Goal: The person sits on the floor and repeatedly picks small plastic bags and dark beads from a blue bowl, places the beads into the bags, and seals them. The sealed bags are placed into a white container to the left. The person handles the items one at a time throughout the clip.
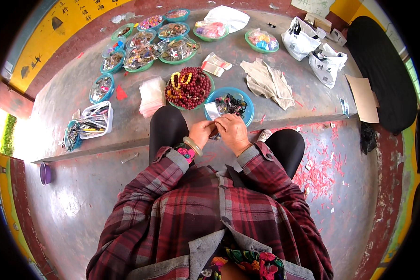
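My left hand (202, 134), with a pale bangle on its wrist, and my right hand (233, 132) meet between my knees. Their fingertips are closed together in a pinch; what they hold is hidden or too small to name. A small white flat piece (212, 110) shows just beyond the fingers, over the near left rim of a blue basin (251, 112). I cannot tell whether it is held. Inside that basin lie dark cords with coloured bits (233, 105). Below the fingers a little dark, speckled something shows. Left of the basin, a green basin holds dark red bead strings (191, 93) and a yellow string.
On the ledge lie clear bags (152, 95), a beige cloth (268, 81) and a small packet stack (216, 64). Several basins of packaged trinkets (142, 56) stand farther back; a white tray (109, 122) holds pens. White carrier bags (328, 65) stand right. Red scraps (319, 172) litter the floor.
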Available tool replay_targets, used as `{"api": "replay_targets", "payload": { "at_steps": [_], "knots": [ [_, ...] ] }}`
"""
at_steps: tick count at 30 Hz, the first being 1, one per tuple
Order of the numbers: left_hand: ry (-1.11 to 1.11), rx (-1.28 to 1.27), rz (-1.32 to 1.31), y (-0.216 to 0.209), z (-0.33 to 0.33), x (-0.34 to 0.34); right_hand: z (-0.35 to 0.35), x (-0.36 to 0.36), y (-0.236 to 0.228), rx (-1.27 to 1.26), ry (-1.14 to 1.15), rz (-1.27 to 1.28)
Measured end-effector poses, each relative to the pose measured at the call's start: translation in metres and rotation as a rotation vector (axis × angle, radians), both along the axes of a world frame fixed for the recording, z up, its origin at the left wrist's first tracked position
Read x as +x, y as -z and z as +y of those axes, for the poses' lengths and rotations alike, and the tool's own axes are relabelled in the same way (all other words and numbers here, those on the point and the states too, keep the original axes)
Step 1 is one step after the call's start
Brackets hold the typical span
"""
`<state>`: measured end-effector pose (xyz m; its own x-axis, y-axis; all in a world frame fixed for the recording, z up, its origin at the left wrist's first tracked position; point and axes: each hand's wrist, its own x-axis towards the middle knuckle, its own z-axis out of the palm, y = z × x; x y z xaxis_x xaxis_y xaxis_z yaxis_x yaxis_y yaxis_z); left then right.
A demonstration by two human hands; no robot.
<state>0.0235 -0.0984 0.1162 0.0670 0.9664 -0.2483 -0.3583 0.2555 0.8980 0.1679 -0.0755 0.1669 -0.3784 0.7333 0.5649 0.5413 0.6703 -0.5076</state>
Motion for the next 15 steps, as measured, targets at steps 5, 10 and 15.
{"api": "replay_targets", "payload": {
  "at_steps": [5, 10, 15],
  "knots": [
    [0.078, 0.097, 0.225, 0.002, -0.001, -0.003, -0.002, 0.002, -0.001, -0.016, 0.007, -0.036],
    [0.053, 0.174, 0.440, -0.010, -0.005, 0.000, -0.002, 0.001, -0.002, -0.015, 0.013, -0.059],
    [0.061, 0.220, 0.527, -0.018, -0.008, 0.002, -0.001, 0.001, -0.003, -0.014, 0.009, -0.073]
  ]
}}
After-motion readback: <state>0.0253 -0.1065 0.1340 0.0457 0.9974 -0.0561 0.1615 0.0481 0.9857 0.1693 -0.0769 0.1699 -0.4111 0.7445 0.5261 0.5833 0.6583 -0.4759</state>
